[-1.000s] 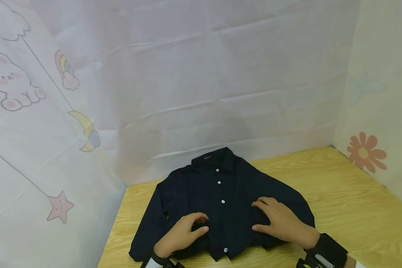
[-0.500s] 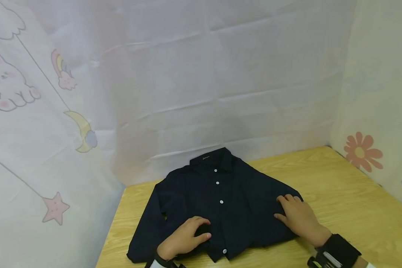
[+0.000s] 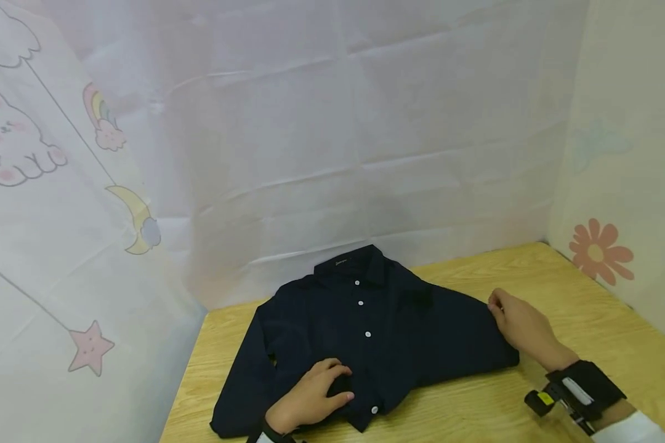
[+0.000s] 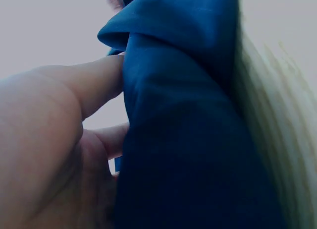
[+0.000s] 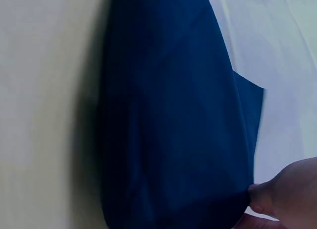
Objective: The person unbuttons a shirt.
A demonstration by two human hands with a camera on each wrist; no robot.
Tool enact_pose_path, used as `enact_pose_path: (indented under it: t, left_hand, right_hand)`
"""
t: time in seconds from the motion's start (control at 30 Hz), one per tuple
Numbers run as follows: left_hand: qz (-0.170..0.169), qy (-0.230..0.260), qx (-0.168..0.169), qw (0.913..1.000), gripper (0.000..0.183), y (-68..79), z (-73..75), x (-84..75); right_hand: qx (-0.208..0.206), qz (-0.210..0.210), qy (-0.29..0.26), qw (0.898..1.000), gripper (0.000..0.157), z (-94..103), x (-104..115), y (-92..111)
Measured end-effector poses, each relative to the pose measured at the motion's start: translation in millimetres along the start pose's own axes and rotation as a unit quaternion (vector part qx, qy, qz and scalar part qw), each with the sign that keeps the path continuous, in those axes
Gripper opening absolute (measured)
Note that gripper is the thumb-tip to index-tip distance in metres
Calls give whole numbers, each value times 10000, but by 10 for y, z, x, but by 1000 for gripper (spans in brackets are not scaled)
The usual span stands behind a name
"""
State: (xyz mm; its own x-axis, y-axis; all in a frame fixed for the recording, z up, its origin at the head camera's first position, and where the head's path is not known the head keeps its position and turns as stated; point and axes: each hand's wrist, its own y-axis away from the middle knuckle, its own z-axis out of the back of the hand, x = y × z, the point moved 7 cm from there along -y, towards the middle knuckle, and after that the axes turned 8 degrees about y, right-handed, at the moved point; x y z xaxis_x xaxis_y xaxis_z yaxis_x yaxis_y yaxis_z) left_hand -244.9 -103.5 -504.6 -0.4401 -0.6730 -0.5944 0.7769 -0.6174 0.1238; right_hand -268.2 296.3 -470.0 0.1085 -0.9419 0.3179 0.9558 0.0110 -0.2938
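Observation:
A dark navy button-up shirt (image 3: 327, 332) lies front up, its collar (image 3: 349, 261) toward the back wall and white buttons down the middle. On its lower front rests my left hand (image 3: 310, 397), with thumb and fingers loosely bent and apart; the left wrist view shows them against the bunched cloth (image 4: 173, 120). My right hand (image 3: 526, 323) pinches the upper outer edge of the sleeve (image 3: 465, 335) on the right. In the right wrist view, thumb and finger (image 5: 265, 197) meet at the fabric's edge. The other sleeve (image 3: 238, 381) slants down to the left.
The shirt lies on a light wood-grain table (image 3: 576, 326). White sheeting (image 3: 366, 154) rises behind the table, with cartoon-printed sheeting (image 3: 39, 295) on the left and a flower-printed panel (image 3: 604, 184) on the right.
My right hand has moved from the shirt's front to the right, drawing the right-hand sleeve outward so it lies more spread. The left hand has stayed nearly in place.

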Motion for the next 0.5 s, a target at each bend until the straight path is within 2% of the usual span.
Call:
enact_pose_path:
  t: [0.13, 0.23, 0.3, 0.37, 0.5]
  left_hand:
    - [299, -110, 46, 9995, 65, -29, -50, 92]
    - [528, -81, 228, 9983, 72, -40, -106, 156]
    - [618, -68, 318, 9976, 73, -42, -141, 185]
    - [627, -50, 354, 9974, 74, -43, -159, 191]
    - [575, 77, 414, 9975, 73, -50, -172, 234]
  right_hand:
    - [101, -396, -88, 9991, 11, 134, -289, -287]
    - [267, -738, -199, 9967, 15, 117, -523, -467]
    - [419, -844, -289, 9951, 20, 52, -627, -507]
    - [679, -870, -327, 9933, 35, -34, -697, -471]
    - [1555, -879, -184, 9837, 76, -154, -779, -261]
